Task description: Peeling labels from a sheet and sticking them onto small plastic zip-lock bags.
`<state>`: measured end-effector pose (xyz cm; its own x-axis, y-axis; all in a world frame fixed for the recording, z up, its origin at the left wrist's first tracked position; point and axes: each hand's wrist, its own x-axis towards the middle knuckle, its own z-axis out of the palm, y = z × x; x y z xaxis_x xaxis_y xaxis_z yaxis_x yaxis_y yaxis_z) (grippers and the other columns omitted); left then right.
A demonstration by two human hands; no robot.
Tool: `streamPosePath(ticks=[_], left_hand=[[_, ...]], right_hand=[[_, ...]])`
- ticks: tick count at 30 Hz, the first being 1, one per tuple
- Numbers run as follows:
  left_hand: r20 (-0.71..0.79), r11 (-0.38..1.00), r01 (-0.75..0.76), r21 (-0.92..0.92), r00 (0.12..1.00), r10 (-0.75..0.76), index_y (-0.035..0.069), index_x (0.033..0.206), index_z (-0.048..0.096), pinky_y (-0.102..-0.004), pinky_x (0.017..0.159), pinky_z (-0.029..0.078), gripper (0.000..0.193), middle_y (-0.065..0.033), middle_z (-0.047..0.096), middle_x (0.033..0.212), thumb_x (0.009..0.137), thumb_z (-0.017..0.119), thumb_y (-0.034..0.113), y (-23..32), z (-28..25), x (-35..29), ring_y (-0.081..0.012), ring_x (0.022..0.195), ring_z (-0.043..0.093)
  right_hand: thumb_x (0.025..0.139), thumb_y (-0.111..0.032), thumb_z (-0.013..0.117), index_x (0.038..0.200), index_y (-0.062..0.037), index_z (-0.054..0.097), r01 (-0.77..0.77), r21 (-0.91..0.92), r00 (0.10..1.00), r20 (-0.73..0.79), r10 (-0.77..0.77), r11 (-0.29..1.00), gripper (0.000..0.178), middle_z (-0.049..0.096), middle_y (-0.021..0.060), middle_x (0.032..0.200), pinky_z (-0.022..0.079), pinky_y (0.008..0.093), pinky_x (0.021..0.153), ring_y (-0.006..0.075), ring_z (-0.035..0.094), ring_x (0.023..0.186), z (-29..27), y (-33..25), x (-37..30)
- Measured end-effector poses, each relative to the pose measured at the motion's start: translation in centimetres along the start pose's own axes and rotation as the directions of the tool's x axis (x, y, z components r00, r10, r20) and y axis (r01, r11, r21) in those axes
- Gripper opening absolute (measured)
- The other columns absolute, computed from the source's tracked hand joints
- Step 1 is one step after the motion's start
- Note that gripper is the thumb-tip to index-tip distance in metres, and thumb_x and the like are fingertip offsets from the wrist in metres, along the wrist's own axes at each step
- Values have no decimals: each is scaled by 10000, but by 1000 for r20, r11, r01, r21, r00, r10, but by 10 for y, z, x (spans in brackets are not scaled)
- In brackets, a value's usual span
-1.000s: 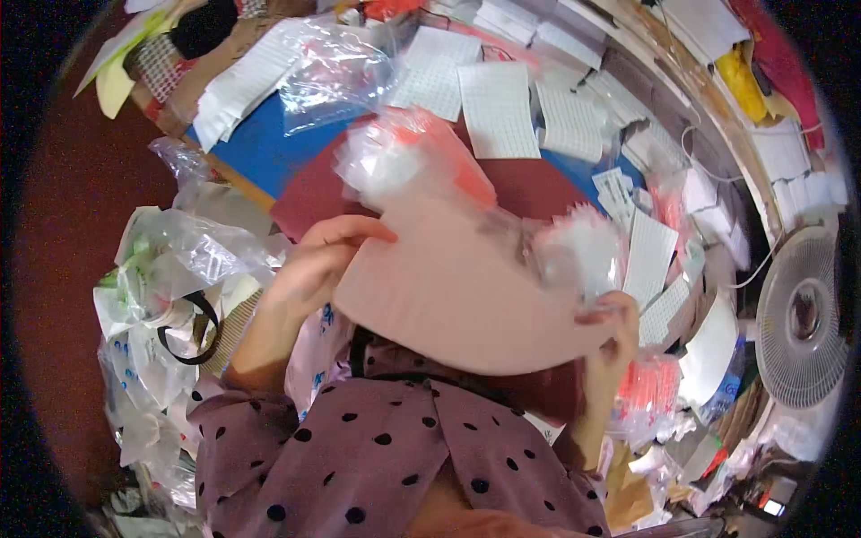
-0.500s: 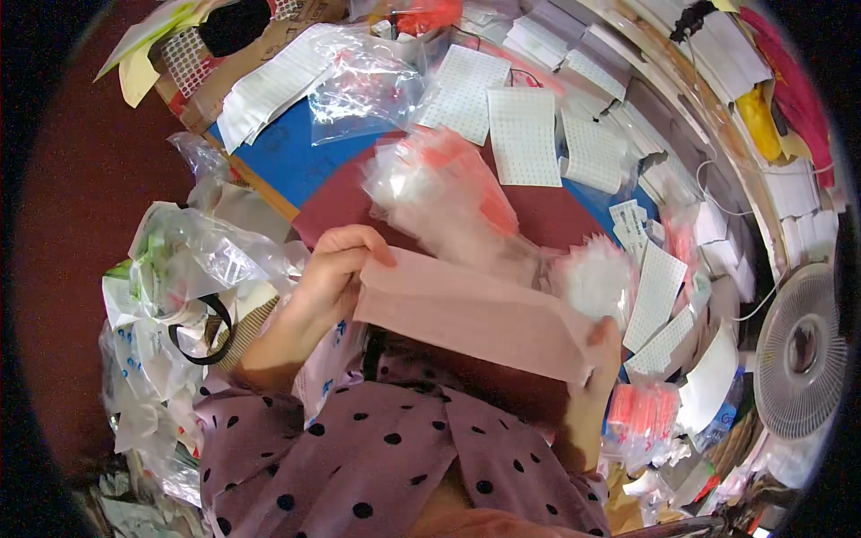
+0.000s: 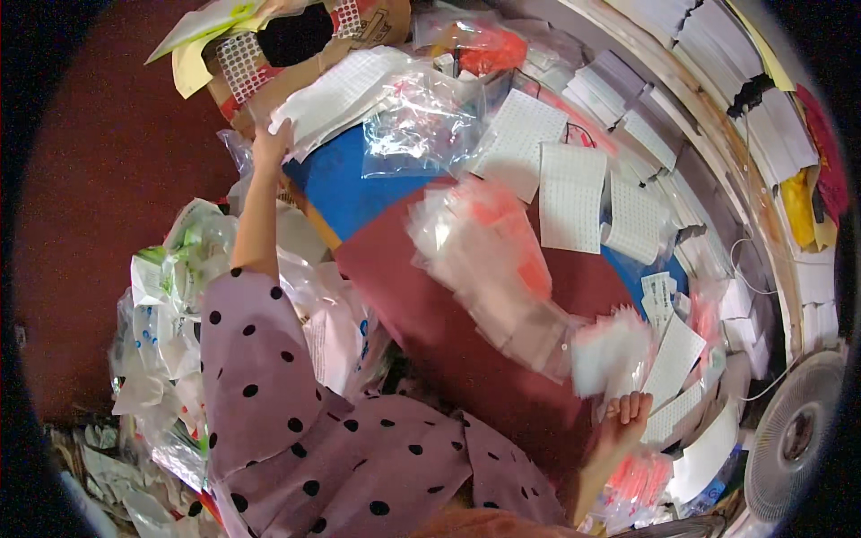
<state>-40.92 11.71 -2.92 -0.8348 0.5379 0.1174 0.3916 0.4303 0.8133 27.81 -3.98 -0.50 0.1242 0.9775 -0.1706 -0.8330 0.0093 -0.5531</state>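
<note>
Blue surface (image 3: 345,184), white sheets (image 3: 339,90) at fingers (image 3: 279,137)

Your blouse (image 3: 269,403) was mauve, patterned with scattered black dots. The table (image 3: 336,175) before you was blue, overlaid in part by a maroon covering (image 3: 395,287). The paper stack (image 3: 345,94) was white; the loose sheets (image 3: 570,202) were white with rows of small, pale marks. The overlapping packets (image 3: 507,309) were translucent, tinged coral-red in places. The floor (image 3: 108,224) to your left was dark reddish brown; the fan (image 3: 794,453) to your right, grey.
</note>
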Motion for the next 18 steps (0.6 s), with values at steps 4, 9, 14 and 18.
streamPosePath(ticks=[4, 9, 14, 18], left_hand=[[-187, 768, -371, 522, 829, 527, 14, 1327, 353, -477, 905, 397, 826, -260, 502, 1188, 761, 597, 563, 17, 30, -28, -388, 1121, 471], [371, 450, -635, 628, 753, 544, 259, 1301, 455, -613, 922, 323, 518, -84, 427, 1345, 862, 453, 534, 27, 54, -46, -269, 1249, 385], [340, 465, -608, 644, 771, 538, 233, 1223, 506, -590, 865, 390, 433, -93, 462, 1293, 864, 481, 474, 30, 72, -14, -264, 1196, 432], [462, 359, -582, 729, 806, 368, 209, 1227, 452, -626, 852, 399, 485, -79, 458, 1249, 816, 557, 445, 85, 76, -52, -316, 1162, 439]], right_hand=[[953, -159, 426, 653, -149, 303, 58, -203, 943, -310, -120, 978, 325, 273, -44, 543, 273, 218, 446, 51, 244, 443, 14, 0, -5], [899, -155, 534, 1113, -44, 502, 16, -625, 955, -221, -197, 781, 243, 504, -10, 808, 388, 196, 658, 67, 469, 719, 31, 7, 11], [879, -106, 567, 1000, -17, 549, 145, -915, 975, 68, -212, 375, 151, 544, 20, 892, 398, 229, 779, 101, 505, 835, 47, 18, 14], [878, -88, 561, 948, -4, 559, 136, -975, 975, 101, -197, 176, 110, 559, 21, 875, 403, 231, 729, 94, 500, 792, 42, 25, 9]])
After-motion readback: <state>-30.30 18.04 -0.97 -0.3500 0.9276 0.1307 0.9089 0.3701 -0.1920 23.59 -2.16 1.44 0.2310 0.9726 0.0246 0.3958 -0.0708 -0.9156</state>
